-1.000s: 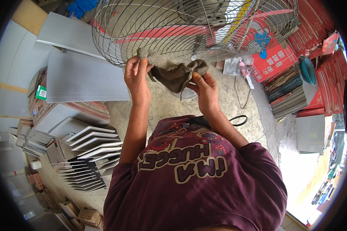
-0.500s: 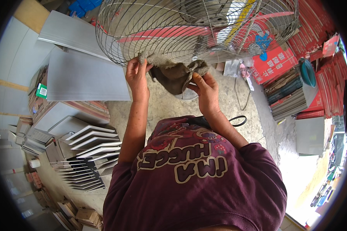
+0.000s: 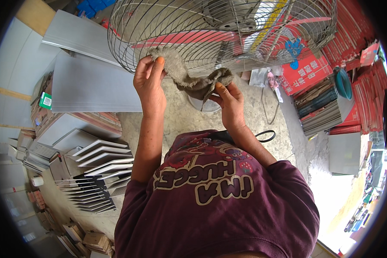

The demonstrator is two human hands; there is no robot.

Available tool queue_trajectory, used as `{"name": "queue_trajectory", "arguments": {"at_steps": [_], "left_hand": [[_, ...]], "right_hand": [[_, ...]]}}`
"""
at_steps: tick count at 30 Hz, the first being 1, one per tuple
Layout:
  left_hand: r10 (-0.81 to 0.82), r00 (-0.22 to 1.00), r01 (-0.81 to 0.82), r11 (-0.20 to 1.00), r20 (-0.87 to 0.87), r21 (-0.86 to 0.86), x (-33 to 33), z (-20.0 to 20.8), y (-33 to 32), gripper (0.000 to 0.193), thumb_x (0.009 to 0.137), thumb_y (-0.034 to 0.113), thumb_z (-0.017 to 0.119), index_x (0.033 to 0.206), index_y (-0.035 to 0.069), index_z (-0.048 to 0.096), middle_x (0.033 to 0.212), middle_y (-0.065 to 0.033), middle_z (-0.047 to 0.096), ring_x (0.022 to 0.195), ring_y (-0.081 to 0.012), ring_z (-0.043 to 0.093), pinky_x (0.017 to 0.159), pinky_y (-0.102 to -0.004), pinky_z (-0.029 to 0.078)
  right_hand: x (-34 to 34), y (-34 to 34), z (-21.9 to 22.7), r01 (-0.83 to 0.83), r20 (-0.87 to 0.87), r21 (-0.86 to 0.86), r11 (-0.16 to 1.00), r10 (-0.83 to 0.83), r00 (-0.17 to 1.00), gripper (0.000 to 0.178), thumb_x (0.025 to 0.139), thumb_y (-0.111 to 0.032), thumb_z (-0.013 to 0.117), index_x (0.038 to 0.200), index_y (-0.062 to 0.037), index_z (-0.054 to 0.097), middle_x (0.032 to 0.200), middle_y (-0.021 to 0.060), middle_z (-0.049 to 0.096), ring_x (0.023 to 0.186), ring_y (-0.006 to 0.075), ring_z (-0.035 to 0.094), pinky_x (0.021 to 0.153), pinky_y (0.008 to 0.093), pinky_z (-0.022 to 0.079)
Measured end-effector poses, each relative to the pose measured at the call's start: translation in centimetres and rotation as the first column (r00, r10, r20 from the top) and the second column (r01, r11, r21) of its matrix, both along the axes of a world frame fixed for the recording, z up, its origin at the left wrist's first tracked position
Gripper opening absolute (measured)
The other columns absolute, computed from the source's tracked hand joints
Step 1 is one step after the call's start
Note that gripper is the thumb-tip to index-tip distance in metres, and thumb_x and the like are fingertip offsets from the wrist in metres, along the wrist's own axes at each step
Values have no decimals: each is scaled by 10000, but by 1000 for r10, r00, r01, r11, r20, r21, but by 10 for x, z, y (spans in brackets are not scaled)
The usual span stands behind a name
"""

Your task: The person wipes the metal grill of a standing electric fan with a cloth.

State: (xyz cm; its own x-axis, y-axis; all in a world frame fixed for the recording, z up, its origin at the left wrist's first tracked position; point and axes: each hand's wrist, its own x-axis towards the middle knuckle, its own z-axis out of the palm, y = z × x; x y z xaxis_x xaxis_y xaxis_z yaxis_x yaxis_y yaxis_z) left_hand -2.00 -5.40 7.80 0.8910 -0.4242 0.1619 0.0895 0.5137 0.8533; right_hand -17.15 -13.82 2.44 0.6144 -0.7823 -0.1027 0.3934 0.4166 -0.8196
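Between my two hands hangs a grey-brown cloth [image 3: 178, 71], fuzzy along its edge, sagging in the middle. My left hand [image 3: 149, 81] pinches one end of it, thumb on top. The other, more crumpled end is held between thumb and fingers of my right hand [image 3: 231, 96]. Just beyond the cloth stands a large fan with a wire cage [image 3: 129, 51] and red blades [image 3: 189, 38]. The cloth overlaps the lower rim of the cage in view; whether it touches the wires I cannot tell.
Grey flat panels [image 3: 94, 86] lie at the left, with angled white sheets [image 3: 105, 157] below them. At the right are a red printed box [image 3: 305, 71], stacked red cartons [image 3: 370, 92] and a teal basin [image 3: 343, 84]. A black loop [image 3: 266, 136] sticks out beside my waist.
My left hand has shifted slightly left and turned, raising its end of the cloth. The cloth now sags less and shows more of its fuzzy side. My right hand is nearly still.
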Motion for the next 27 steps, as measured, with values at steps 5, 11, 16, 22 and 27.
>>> {"name": "queue_trajectory", "arguments": {"at_steps": [5,11,16,22,27], "left_hand": [[3,1000,-3,999,11,-43,5,-3,-8,155,755,78,654,862,107,545,778,48,557,704,-42,477,625,-228,346],[91,994,-89,995,-54,34,17,-35,-1,136,765,107,648,846,85,541,763,41,533,698,-46,448,627,-223,351],[115,973,-98,991,-202,95,25,-63,3,150,766,132,645,847,94,524,784,21,541,724,-69,476,661,-243,383],[57,953,-31,995,-297,91,26,-69,11,145,765,113,637,836,113,511,793,21,550,717,-80,493,639,-248,389],[-9,986,1,999,-168,-46,10,-24,13,113,770,85,628,810,119,528,769,46,549,661,-60,452,621,-223,348]], "right_hand": [[2,-2,0,-11,5,1,1000,11,1000,211,850,-102,525,1048,-28,536,953,46,588,844,129,570,705,287,500],[4,-3,-3,-19,-10,-5,1000,19,1000,217,851,-113,529,1052,-31,533,947,42,588,846,129,567,702,286,499],[5,-3,-4,-19,-28,4,1000,19,999,204,853,-108,527,1043,-34,540,931,33,584,820,120,557,699,284,498],[8,-3,-7,-34,-27,4,999,34,999,198,851,-102,527,1037,-37,546,930,32,583,817,116,555,696,286,499],[8,-4,-9,-25,-11,11,1000,25,1000,203,852,-98,522,1045,-36,542,945,36,585,848,121,560,706,286,497]]}}
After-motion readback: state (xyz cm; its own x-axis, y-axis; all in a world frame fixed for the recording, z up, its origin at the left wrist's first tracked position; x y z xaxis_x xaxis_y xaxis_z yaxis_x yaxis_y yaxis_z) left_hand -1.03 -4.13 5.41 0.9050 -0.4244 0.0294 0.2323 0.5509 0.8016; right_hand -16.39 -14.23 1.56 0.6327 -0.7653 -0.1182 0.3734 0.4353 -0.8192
